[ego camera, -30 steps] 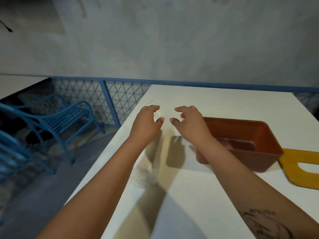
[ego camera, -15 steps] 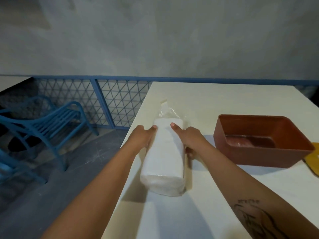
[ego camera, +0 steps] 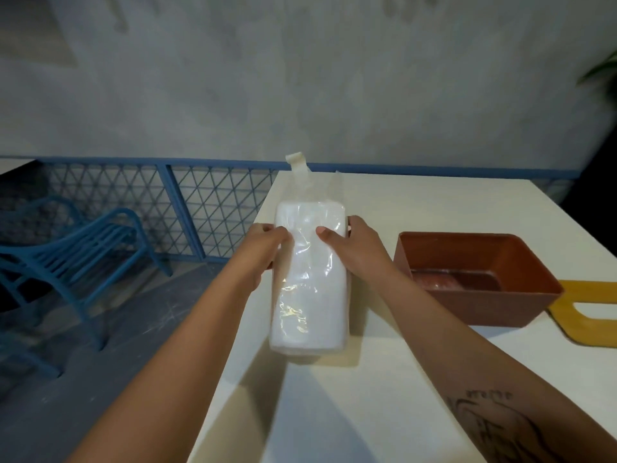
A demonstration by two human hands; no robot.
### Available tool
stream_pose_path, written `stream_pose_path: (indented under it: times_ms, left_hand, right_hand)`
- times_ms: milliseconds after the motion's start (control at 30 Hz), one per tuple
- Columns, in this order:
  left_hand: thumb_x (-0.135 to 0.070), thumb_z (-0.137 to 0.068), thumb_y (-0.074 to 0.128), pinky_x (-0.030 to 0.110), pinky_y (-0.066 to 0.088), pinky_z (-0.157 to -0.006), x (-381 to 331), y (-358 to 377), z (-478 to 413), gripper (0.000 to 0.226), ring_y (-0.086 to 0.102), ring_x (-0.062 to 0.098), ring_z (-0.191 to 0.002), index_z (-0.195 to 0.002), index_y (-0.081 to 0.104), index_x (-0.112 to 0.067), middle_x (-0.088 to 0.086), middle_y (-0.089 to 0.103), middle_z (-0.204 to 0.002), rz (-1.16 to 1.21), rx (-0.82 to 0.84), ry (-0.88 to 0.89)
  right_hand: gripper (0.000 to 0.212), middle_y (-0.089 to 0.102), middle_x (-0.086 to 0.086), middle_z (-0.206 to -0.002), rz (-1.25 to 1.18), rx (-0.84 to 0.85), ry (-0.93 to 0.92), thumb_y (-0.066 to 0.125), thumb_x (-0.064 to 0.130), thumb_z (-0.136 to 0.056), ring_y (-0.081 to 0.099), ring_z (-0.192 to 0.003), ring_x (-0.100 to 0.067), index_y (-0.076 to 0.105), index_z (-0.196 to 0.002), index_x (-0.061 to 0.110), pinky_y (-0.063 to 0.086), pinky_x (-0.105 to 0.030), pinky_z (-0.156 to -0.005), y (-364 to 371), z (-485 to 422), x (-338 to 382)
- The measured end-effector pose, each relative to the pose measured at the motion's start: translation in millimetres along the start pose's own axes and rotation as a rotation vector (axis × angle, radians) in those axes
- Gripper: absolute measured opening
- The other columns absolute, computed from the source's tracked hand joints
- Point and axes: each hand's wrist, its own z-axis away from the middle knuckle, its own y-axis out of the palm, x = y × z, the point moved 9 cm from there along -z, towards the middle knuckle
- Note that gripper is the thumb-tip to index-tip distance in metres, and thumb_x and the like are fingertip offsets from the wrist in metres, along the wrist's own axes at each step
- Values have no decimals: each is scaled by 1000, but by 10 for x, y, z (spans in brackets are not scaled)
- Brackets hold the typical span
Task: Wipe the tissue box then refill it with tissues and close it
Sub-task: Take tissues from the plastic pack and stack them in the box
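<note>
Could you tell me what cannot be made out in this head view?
Head view:
- Yellow lid: cut off by the right edge.
- Fingers of the left hand and right hand: hidden behind the tissue pack they grip.
- Brown box contents: lost in glare.

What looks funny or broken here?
The tissue pack has a clear wrapper that looks opened at its far end, where a loose flap sticks up. The left hand and right hand hold it by its sides. The yellow lid lies off the brown box, beside it on the table. Nothing is spilled.
</note>
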Motion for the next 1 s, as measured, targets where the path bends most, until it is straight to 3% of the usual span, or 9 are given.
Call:
stream_pose_path:
  times_ms: [167,300,400,567,633,733,867,933,1000]
  left_hand:
    - [-1,-77,63,32,52,-82,-208,-30,100,68,58,18,-100,-138,35,-15,5,54,-120,125,15,126]
    - [7,-67,69,40,51,-93,-270,55,264,77,56,24,-110,-134,38,-15,7,54,-125,110,77,205]
    - [-5,-50,75,42,49,-95,-273,85,384,83,54,25,-112,-125,41,-18,6,54,-123,94,66,247]
    - [-10,-52,84,34,53,-89,-263,98,520,99,48,19,-118,-134,29,-26,2,41,-134,-17,23,328]
    - [-11,-56,88,24,53,-82,-281,94,553,105,47,18,-120,-138,23,-28,1,37,-137,-90,-23,359]
    - [-11,-57,89,16,44,-88,-314,154,647,114,45,12,-120,-141,13,-24,-2,33,-137,-145,-67,405]
    - [-8,-59,87,-5,40,-69,-310,208,818,108,47,-6,-102,-138,15,-21,-8,39,-126,-109,-84,428]
    - [-13,-54,89,-4,41,-66,-271,180,857,111,46,-10,-97,-138,17,-24,-18,43,-117,-85,-93,418]
    - [-13,-55,89,3,44,-73,-238,157,874,112,47,-9,-98,-139,16,-28,-20,43,-116,-107,-94,409]
  right_hand:
    - [63,45,9,-113,-106,30,-158,68,33,-83,52,-96,-11,34,-134,20,44,-15,-69,-212,146,261]
    - [67,44,11,-121,-133,75,-283,76,20,-77,49,-110,-12,34,-130,19,43,-20,-85,-285,241,324]
    - [65,44,9,-126,-200,121,-337,77,10,-74,48,-119,-14,35,-121,22,46,-15,-86,-306,299,271]
    - [64,47,15,-118,-263,179,-386,78,4,-73,52,-110,-1,34,-115,23,46,-6,-82,-308,396,219]
    - [65,50,12,-119,-237,179,-410,80,7,-71,53,-111,-3,34,-114,24,46,-13,-89,-299,408,198]
    - [69,51,8,-127,-153,212,-388,83,19,-70,50,-118,-7,33,-117,29,43,-26,-97,-269,430,107]
    - [61,49,22,-120,-56,263,-443,75,9,-75,47,-111,9,37,-118,30,35,-1,-92,-277,462,104]
    - [53,52,18,-119,39,290,-466,62,-4,-78,46,-108,14,45,-117,26,31,5,-87,-343,455,127]
    - [48,56,15,-112,55,242,-424,51,-12,-79,51,-106,5,52,-110,24,34,4,-82,-509,422,161]
